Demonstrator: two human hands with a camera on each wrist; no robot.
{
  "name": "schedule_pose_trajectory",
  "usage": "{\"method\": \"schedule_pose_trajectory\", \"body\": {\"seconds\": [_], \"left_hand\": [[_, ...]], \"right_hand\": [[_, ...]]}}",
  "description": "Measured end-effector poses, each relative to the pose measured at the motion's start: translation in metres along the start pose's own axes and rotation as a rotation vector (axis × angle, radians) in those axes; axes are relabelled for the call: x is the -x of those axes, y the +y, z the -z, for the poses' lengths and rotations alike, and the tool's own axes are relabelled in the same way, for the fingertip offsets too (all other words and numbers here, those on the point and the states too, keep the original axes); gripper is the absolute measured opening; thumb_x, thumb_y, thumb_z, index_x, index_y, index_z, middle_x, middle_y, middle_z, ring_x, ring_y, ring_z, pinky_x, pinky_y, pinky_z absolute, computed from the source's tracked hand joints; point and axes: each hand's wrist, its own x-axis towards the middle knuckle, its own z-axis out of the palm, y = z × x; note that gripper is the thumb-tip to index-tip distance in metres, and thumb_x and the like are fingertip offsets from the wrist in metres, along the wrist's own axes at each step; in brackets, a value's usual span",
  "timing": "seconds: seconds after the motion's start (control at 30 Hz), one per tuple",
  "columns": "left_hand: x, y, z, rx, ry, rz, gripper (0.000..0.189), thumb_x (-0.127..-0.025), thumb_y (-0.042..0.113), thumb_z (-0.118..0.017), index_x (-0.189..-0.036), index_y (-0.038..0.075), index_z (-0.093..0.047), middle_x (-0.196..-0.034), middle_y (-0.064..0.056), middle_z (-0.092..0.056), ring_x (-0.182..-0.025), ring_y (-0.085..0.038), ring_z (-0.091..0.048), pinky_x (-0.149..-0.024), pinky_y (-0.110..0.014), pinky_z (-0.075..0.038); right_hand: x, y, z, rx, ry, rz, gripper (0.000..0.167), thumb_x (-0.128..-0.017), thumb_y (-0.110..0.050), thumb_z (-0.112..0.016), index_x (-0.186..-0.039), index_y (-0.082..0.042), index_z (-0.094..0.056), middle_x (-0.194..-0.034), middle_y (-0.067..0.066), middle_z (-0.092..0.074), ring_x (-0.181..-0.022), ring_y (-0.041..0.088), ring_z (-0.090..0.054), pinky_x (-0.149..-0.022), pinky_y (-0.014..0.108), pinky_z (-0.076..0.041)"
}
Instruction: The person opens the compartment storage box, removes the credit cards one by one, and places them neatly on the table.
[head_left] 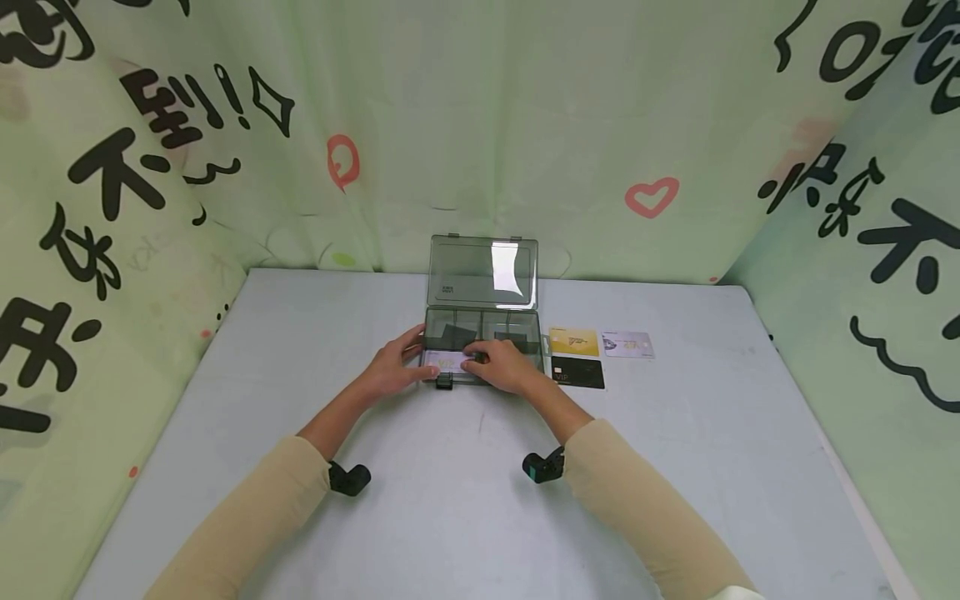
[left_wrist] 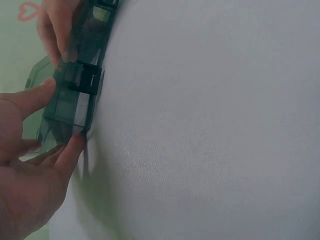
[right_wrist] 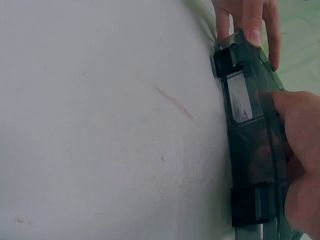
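Observation:
A smoky translucent plastic box (head_left: pixel 483 275) stands at the back middle of the table with its lid raised. My left hand (head_left: pixel 396 362) grips the box's front left corner, thumb at the front rim and fingers along the left side. Reaching over the front wall, my right hand (head_left: pixel 501 365) has its thumb and fingers at the right end of a pale purple card (head_left: pixel 444 361). That card lies along the front left part of the box. Through the wall in the right wrist view, curled fingers (right_wrist: pixel 260 160) show inside. Dark pieces (head_left: pixel 457 335) sit in the rear compartments.
Right of the box lie a gold card (head_left: pixel 573 342), a black card (head_left: pixel 577 372) marked VIP and another pale purple card (head_left: pixel 628 344). Black latches (right_wrist: pixel 250 206) jut from the box's front. A green printed curtain (head_left: pixel 495 125) hangs behind the white table (head_left: pixel 450 500).

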Motion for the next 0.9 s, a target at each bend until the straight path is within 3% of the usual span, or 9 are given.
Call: {"method": "schedule_pose_trajectory", "body": {"seconds": [0.63, 0.9], "left_hand": [[-0.0004, -0.0014, 0.0005, 0.002, 0.0, 0.003, 0.089, -0.087, 0.024, -0.073, -0.156, 0.019, -0.018, -0.158, -0.013, -0.031, -0.145, -0.03, -0.032, -0.116, -0.048, -0.033], [0.0012, -0.0007, 0.0012, 0.004, -0.002, 0.001, 0.089, -0.087, 0.025, -0.073, -0.156, 0.019, -0.018, -0.158, -0.013, -0.03, -0.146, -0.03, -0.031, -0.115, -0.049, -0.034]], "right_hand": [[-0.001, -0.0015, 0.0, -0.036, -0.007, -0.004, 0.032, -0.095, -0.029, -0.061, -0.119, -0.008, -0.064, -0.082, 0.004, -0.058, -0.074, 0.013, -0.049, -0.064, 0.025, -0.04], [0.0008, -0.0006, 0.0001, -0.111, 0.027, -0.002, 0.031, -0.095, -0.031, -0.061, -0.116, -0.009, -0.064, -0.064, -0.002, -0.047, -0.057, 0.011, -0.041, -0.053, 0.024, -0.034]]}}
